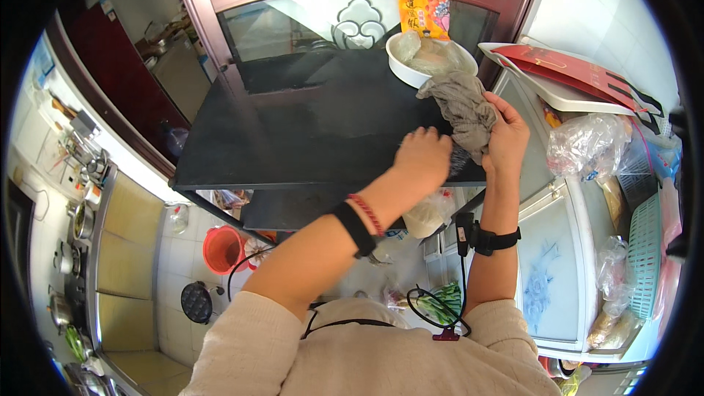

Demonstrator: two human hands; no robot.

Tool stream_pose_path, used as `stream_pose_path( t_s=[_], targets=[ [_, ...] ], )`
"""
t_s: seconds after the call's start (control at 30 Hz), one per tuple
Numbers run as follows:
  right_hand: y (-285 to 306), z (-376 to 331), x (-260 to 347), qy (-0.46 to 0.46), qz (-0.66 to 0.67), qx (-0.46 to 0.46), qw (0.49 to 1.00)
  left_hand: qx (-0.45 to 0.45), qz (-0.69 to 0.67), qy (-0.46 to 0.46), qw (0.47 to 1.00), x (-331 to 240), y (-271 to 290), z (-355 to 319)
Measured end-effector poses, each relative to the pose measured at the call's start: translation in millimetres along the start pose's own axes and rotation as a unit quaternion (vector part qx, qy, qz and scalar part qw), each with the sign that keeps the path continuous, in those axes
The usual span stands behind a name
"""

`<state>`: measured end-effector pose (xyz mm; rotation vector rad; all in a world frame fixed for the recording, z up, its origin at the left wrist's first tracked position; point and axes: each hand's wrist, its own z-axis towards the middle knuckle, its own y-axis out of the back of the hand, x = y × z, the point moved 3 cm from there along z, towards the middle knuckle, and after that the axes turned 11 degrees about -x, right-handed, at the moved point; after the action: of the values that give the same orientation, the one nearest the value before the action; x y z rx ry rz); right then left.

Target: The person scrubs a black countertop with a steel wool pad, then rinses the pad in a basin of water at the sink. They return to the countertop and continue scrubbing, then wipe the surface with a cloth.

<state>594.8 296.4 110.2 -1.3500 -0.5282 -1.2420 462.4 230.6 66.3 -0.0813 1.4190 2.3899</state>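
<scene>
A crumpled grey-brown cloth (463,111) hangs from my right hand (507,136), pinched between the thumb and fingers at the right end of the black tabletop (308,117). The cloth's upper end lies against the white bowl (402,70). My left hand (424,158) is just left of the cloth, over the front right part of the tabletop, its fingers bent and pressed together. Beside its fingers shows a dark, fuzzy patch (458,159), too unclear to name. What the left palm may hold is hidden.
The bowl holds a clear plastic bag (436,57); a yellow packet (425,6) stands behind it. On the right are a white cabinet (550,264), a red paper bag (572,73) and a turquoise basket (644,257). An orange-red bucket (222,249) stands on the floor.
</scene>
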Motion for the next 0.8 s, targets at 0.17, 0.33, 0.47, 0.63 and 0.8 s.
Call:
stream_pose_path(
  t_s=[0.17,0.33,0.47,0.63,0.8],
  targets=[
    [-52,-24,-6,-0.049,0.107,0.005,0.993,-0.033,0.017,0.011,0.999,125,58,-35],
    [-128,-65,-22,0.047,0.033,0.028,0.998,-0.008,0.031,0.108,0.994,207,124,-80],
    [-125,-65,-24,0.186,-0.062,0.033,0.980,0.001,0.057,0.171,0.984,239,129,-90],
    [-55,-38,-3,0.287,-0.118,-0.009,0.951,0.018,0.045,0.049,0.998,165,82,-49],
    [-7,-32,8,0.353,-0.273,0.015,0.895,0.178,0.000,0.014,0.984,64,38,0]
  ],
)
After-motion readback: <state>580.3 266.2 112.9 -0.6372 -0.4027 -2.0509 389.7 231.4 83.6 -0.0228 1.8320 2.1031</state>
